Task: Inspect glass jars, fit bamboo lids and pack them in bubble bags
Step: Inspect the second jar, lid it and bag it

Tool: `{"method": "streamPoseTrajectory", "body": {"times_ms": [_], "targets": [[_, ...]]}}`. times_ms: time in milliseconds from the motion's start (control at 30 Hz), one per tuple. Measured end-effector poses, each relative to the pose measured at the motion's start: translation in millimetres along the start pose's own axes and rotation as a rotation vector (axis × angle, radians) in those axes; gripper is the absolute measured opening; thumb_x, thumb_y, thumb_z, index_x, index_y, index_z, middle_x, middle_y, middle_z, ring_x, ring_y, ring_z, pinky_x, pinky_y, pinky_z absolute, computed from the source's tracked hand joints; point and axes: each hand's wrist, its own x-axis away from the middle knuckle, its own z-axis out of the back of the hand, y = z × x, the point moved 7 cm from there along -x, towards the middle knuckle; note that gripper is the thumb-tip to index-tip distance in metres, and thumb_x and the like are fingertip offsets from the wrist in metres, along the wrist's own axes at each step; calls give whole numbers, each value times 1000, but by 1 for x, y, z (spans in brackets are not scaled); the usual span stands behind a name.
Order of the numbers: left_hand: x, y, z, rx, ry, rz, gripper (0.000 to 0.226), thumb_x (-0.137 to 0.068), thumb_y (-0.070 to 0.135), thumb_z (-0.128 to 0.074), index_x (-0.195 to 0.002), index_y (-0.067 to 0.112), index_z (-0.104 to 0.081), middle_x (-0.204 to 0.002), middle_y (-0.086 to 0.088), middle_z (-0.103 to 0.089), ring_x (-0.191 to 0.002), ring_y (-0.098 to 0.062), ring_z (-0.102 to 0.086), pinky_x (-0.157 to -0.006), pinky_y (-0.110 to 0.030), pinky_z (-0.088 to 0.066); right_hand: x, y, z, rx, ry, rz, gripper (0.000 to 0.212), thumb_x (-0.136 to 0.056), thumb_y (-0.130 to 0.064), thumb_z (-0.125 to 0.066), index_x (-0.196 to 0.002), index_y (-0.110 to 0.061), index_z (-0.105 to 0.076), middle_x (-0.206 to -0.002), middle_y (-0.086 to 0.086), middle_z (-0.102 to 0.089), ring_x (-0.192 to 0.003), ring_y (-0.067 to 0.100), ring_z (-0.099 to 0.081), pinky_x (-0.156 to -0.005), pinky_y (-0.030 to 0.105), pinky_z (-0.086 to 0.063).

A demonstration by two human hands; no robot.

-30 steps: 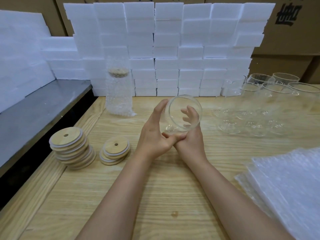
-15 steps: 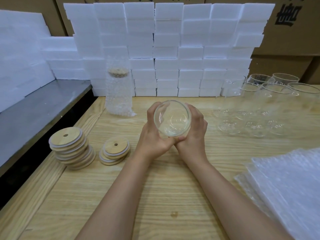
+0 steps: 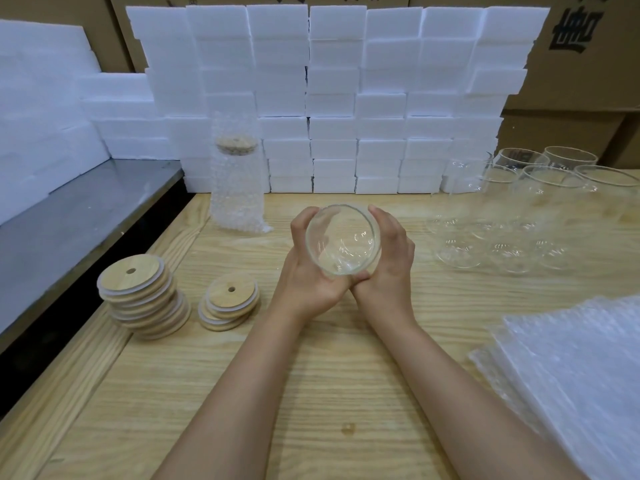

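Observation:
A clear glass jar [image 3: 343, 239] is held above the middle of the wooden table [image 3: 311, 375], its open mouth turned toward me. My left hand [image 3: 308, 271] grips its left side and my right hand [image 3: 388, 265] grips its right side, fingers curled round the wall. Two stacks of round bamboo lids lie at the left: a tall one [image 3: 142, 296] and a short one [image 3: 228, 303]. A pile of bubble bags [image 3: 568, 375] lies at the right front. One lidded jar inside a bubble bag [image 3: 235, 174] stands upright at the back.
Several empty glass jars [image 3: 519, 216] stand grouped at the back right. A wall of white foam blocks [image 3: 329, 98] runs along the table's far edge, with cardboard boxes behind. A grey metal surface [image 3: 69, 223] borders the table on the left.
The jar has been tilted and turned between my hands, so its mouth now faces me more fully. It has also come lower and slightly left. Both hands close round its sides.

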Motion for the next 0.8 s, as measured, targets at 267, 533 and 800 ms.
{"method": "streamPoseTrajectory", "body": {"times_ms": [267, 533, 800], "targets": [[3, 3, 1, 73, -37, 100, 94, -64, 42, -75, -137, 11, -24, -136, 21, -40, -131, -10, -45, -101, -40, -47, 0, 5, -4, -39, -97, -74, 92, -69, -4, -78, -135, -42, -26, -129, -14, -39, -117, 15, -33, -96, 1, -15], [1, 3, 4, -35, -26, 122, 97, -63, 39, -80, -143, 22, -28, -131, 7, -52, -122, -9, -53, -94, -15, -41, 0, 5, -5, -117, -119, -143, 93, -64, -18, -87, -138, -34, -32, -124, -8, -45, -114, 5, -38, -105, 43, -35], [-1, 15, 5, -164, -8, 67, 95, -61, 44, -81, -142, 19, -38, -128, 13, -51, -115, -18, -56, -93, -33, -47, 2, 22, -10, -258, -155, -276, 95, -58, -16, -89, -126, -49, -32, -124, -19, -47, -104, -13, -47, -81, 1, -37]]}}
